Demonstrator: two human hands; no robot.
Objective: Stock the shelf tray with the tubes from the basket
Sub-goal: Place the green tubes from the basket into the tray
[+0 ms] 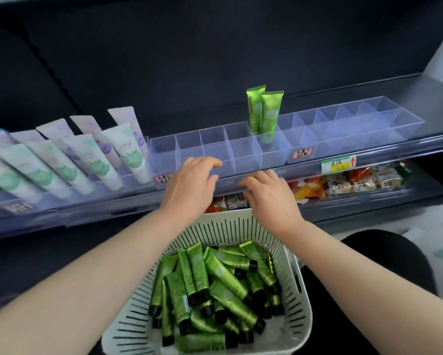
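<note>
Both hands, left [189, 179] and right [265, 193], rest empty on the clear shelf tray [215, 149]; two green tubes [264, 111] stocked beyond them, basket [299, 272] below nearly full.

Two upright green tubes [270, 111], one white basket [223, 226].

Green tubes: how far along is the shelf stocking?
Done: two green tubes stand upright in the clear tray. In hand: nothing; the left hand and right hand are empty at its front edge. Left: the basket is heaped with tubes, and most slots are empty.
</note>
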